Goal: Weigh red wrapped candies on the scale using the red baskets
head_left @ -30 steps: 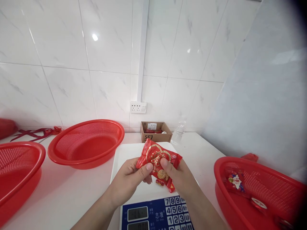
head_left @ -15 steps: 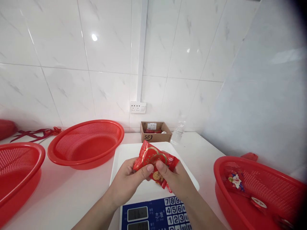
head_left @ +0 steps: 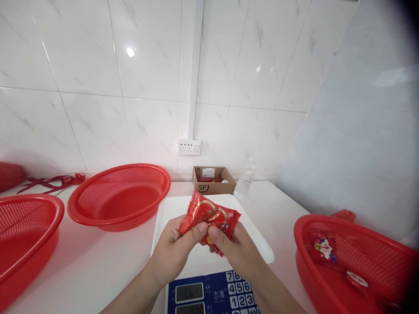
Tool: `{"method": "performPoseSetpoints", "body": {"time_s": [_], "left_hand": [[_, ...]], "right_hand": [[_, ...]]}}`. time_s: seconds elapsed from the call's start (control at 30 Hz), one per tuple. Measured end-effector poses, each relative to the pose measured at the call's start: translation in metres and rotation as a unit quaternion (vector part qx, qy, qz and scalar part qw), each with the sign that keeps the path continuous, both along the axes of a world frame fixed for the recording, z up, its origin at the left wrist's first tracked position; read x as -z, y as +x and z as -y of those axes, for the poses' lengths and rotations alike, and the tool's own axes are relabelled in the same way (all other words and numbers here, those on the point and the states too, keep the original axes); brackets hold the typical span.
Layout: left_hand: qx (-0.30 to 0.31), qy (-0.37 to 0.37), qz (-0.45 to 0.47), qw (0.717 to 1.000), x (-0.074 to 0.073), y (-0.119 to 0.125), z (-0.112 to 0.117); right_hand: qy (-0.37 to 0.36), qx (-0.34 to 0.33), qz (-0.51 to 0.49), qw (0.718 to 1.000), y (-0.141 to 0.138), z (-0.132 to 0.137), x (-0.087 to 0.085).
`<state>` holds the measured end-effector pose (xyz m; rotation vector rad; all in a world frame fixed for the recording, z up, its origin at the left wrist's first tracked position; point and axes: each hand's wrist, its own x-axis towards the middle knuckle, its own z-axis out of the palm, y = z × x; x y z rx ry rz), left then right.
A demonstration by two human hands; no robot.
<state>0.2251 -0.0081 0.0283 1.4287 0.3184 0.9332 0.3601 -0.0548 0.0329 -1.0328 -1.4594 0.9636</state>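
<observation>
Both hands hold a red printed snack packet (head_left: 209, 214) just above the white platter of a weighing scale (head_left: 248, 235). My left hand (head_left: 178, 250) pinches the packet's left side with thumb on top. My right hand (head_left: 234, 253) grips its right side, thumb pressed on the front. The scale's blue keypad panel (head_left: 225, 294) with digits and two displays lies below my wrists.
A red mesh basket (head_left: 119, 198) sits left of the scale, another (head_left: 26, 235) at the far left, a third (head_left: 356, 261) at right holding a few wrapped sweets. A small cardboard box (head_left: 213, 180), a clear bottle (head_left: 244, 181) and red ribbons (head_left: 49, 182) lie by the tiled wall.
The packet has been drawn in and crumpled smaller between my hands, moving slightly left and down. My right thumb has slid left across its front.
</observation>
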Motion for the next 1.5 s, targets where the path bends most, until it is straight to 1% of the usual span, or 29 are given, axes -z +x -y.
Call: {"method": "performPoseSetpoints", "body": {"time_s": [0.17,0.23,0.3,0.37,0.43,0.57,0.63,0.77,0.83,0.9,1.0,1.17,1.3,1.43,1.5], "left_hand": [[-0.031,0.01,-0.043,0.999,0.003,-0.002,-0.004],[-0.028,0.039,-0.056,0.997,0.003,-0.004,-0.007],[-0.019,0.056,-0.049,0.997,0.002,-0.005,-0.008],[-0.003,0.038,-0.042,0.998,0.001,-0.005,-0.008],[0.005,0.006,-0.039,0.999,-0.001,-0.004,-0.007],[-0.01,-0.022,-0.026,0.999,-0.003,-0.002,-0.005],[-0.013,-0.021,-0.033,0.999,-0.003,-0.001,-0.005],[-0.011,-0.001,-0.046,0.999,-0.002,-0.001,-0.005],[-0.012,-0.005,-0.042,0.999,-0.002,-0.001,-0.005],[-0.01,-0.02,-0.039,0.999,-0.002,-0.001,-0.005],[-0.002,-0.035,-0.034,0.999,-0.001,-0.001,-0.006],[-0.014,-0.037,-0.025,0.999,0.0,-0.001,-0.006],[-0.032,-0.038,-0.025,0.998,-0.002,-0.002,-0.007],[-0.021,-0.032,-0.035,0.999,-0.003,-0.001,-0.007],[-0.019,-0.027,-0.032,0.999,-0.003,0.0,-0.007]], "right_hand": [[-0.002,-0.016,-0.022,1.0,0.003,-0.002,0.0],[-0.021,-0.017,-0.03,0.999,0.006,-0.002,-0.001],[-0.043,-0.009,-0.029,0.999,0.009,-0.002,-0.001],[-0.055,-0.005,-0.018,0.998,0.01,-0.002,-0.001],[-0.051,-0.013,-0.006,0.999,0.011,-0.003,0.001],[-0.02,-0.019,-0.018,0.999,0.011,-0.006,0.005],[-0.024,-0.007,-0.021,0.999,0.01,-0.006,0.005],[-0.065,0.034,-0.017,0.997,0.009,-0.004,0.002],[-0.075,0.051,-0.03,0.995,0.009,-0.003,0.002],[-0.067,0.045,-0.041,0.996,0.009,-0.002,0.002],[-0.047,0.016,-0.037,0.998,0.011,-0.003,0.003],[-0.052,0.018,-0.022,0.998,0.011,-0.005,0.002],[-0.057,0.04,-0.009,0.998,0.009,-0.006,0.001],[-0.092,0.082,-0.023,0.992,0.009,-0.004,0.0],[-0.102,0.089,-0.025,0.99,0.01,-0.003,0.0]]}}
